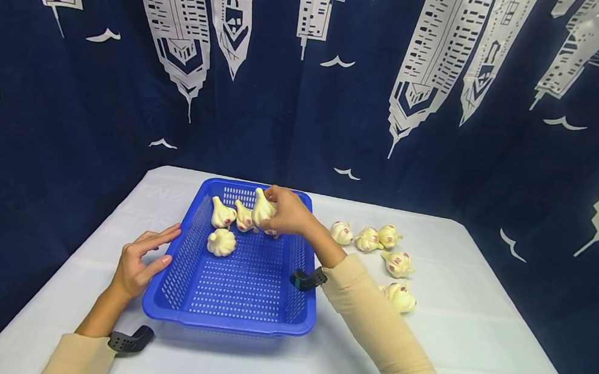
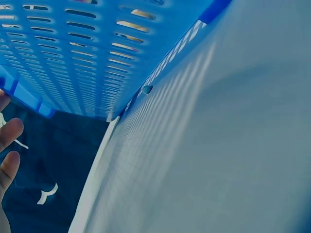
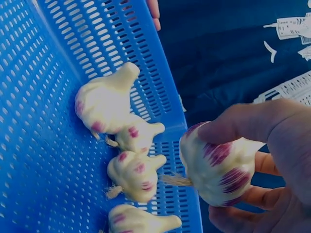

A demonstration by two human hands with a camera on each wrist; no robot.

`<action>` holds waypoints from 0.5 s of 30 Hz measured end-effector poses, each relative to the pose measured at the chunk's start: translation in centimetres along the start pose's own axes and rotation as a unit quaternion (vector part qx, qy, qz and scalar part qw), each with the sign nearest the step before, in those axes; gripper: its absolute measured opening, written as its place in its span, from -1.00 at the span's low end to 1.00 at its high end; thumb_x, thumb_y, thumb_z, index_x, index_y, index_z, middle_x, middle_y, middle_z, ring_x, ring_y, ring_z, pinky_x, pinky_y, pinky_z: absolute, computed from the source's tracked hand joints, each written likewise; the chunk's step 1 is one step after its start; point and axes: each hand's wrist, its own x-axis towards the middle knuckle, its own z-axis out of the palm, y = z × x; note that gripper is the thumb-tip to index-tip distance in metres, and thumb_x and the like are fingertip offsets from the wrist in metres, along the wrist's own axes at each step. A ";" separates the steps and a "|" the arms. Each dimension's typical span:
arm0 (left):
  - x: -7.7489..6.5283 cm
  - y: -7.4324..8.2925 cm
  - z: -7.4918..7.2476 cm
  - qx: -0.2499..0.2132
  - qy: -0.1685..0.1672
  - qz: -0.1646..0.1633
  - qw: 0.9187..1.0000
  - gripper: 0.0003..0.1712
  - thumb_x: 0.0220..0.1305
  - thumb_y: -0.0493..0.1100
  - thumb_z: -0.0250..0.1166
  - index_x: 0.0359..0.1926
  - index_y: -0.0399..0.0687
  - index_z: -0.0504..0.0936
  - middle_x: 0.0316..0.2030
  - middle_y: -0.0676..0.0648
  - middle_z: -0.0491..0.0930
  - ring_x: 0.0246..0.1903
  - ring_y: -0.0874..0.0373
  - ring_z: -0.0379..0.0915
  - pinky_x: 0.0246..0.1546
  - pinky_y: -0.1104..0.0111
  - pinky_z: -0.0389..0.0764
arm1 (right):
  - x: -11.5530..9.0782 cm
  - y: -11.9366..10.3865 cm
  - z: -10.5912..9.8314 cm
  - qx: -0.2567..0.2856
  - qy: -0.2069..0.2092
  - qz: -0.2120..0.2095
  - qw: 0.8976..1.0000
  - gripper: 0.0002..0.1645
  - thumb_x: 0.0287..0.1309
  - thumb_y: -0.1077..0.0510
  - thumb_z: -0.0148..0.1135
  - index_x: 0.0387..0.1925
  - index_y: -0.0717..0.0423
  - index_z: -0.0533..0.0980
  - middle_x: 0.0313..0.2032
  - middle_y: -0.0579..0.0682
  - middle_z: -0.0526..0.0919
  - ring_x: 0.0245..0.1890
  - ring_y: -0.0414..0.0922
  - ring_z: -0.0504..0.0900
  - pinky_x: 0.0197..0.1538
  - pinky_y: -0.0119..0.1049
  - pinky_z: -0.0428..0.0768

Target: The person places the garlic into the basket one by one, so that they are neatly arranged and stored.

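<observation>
Grasping: your right hand pinches a white, purple-streaked garlic bulb above the far end of a blue perforated plastic basket.
Touching: your left hand, released, fingers extended, rests against the basket's left rim.
Basket contents: four similar garlic bulbs.
White table: loose garlic bulbs, right of basket.
Backdrop: navy fabric, white printed buildings.

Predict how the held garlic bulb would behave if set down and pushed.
The garlic bulb would probably roll in a curve, its round body tapering to a neck. It seems stiff: no denting shows under the fingers. Its smooth-looking skin may slip.
</observation>
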 end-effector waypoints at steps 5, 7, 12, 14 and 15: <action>0.0 -0.2 0.2 0.004 0.007 0.006 1.000 -0.43 -0.20 -0.36 0.19 -0.04 -0.48 0.66 0.02 -0.36 0.60 -0.25 0.18 0.51 -0.26 0.51 0.32 | 0.3 -0.4 0.9 -0.017 -0.029 0.000 0.999 -0.28 -0.20 0.17 0.56 0.07 0.23 0.49 0.01 0.20 0.64 -0.10 0.02 0.60 -0.03 -0.19 0.55; 0.0 -0.1 0.2 0.004 0.010 0.006 1.000 -0.44 -0.20 -0.35 0.19 -0.04 -0.48 0.66 0.02 -0.37 0.60 -0.26 0.21 0.50 -0.26 0.51 0.32 | 0.5 -0.5 1.3 -0.025 -0.041 -0.001 0.999 -0.29 -0.19 0.18 0.55 0.08 0.24 0.50 -0.01 0.19 0.66 -0.12 0.02 0.60 -0.02 -0.17 0.55; 0.1 0.1 0.2 0.005 0.008 0.001 1.000 -0.44 -0.19 -0.36 0.18 -0.04 -0.49 0.65 0.02 -0.37 0.60 -0.28 0.14 0.50 -0.26 0.51 0.32 | 0.8 -0.5 2.3 -0.064 -0.078 0.000 0.995 -0.31 -0.20 0.21 0.56 0.06 0.23 0.52 -0.17 0.08 0.66 -0.23 -0.06 0.54 -0.15 -0.27 0.52; 0.1 0.2 0.2 0.008 0.008 -0.002 1.000 -0.44 -0.19 -0.37 0.18 -0.05 -0.50 0.65 0.01 -0.38 0.60 -0.30 0.10 0.50 -0.26 0.50 0.33 | 1.0 -0.5 2.6 -0.072 -0.092 0.004 0.993 -0.33 -0.19 0.23 0.56 0.05 0.23 0.52 -0.25 0.03 0.63 -0.27 -0.08 0.51 -0.22 -0.30 0.48; 0.1 0.2 0.1 0.012 0.008 -0.002 1.000 -0.45 -0.20 -0.37 0.18 -0.05 -0.50 0.65 0.01 -0.38 0.60 -0.30 0.07 0.51 -0.26 0.50 0.33 | 1.1 -0.5 2.7 -0.072 -0.098 0.008 0.993 -0.33 -0.19 0.24 0.55 0.06 0.23 0.52 -0.27 0.03 0.62 -0.29 -0.08 0.49 -0.25 -0.31 0.47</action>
